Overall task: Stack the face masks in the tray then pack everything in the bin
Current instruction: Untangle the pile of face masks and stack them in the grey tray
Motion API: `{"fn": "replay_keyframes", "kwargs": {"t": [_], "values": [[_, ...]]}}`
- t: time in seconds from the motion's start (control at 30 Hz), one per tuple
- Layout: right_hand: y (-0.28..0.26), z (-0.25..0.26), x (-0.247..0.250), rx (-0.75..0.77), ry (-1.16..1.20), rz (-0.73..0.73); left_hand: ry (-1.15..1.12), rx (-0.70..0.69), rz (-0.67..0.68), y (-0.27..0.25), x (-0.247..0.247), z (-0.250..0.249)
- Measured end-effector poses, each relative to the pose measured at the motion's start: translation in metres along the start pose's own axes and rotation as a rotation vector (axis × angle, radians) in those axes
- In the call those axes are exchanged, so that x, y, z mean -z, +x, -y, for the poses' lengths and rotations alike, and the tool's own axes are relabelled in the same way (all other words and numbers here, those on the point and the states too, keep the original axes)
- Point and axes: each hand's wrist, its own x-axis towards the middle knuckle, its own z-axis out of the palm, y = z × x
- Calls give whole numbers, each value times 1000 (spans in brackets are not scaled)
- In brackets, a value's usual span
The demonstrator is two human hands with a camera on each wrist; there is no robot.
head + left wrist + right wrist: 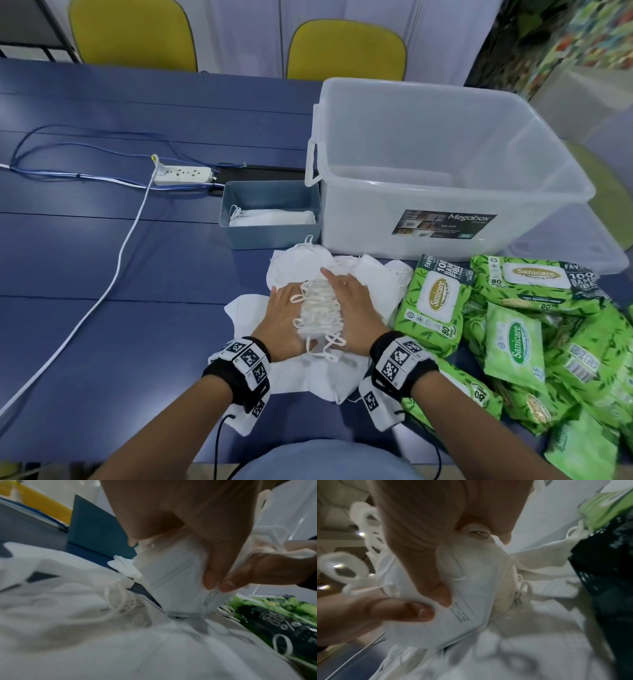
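Observation:
Between my two hands I hold a stack of white face masks (320, 308) on edge, ear loops bunched on top. My left hand (286, 315) grips its left side and my right hand (352, 305) its right side, just above more loose masks (342, 377) spread on the blue table. In the left wrist view, thumb and fingers of the left hand (171, 561) clamp the stack (175, 577). The right wrist view shows the right hand (471, 568) holding the stack (471, 601) too. The blue-grey tray (270, 240) ahead holds some masks (274, 217). The clear bin (359, 219) stands to its right.
Several green wipe packs (435, 301) lie in a heap to the right of my hands. A clear lid (565, 246) lies by the bin's right side. A power strip (181, 174) and its white cable (113, 274) cross the table's left part. Yellow chairs (346, 51) stand behind.

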Motion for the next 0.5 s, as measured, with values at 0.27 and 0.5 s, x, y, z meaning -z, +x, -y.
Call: {"fn": "replay_keyframes", "kwargs": {"t": [0.27,0.5], "values": [[7,9,3,106,-24,-104,-123,-91,-94,1,10,-1],[8,9,-3,28,-47,34,63,-40,21,0,2,11]]}}
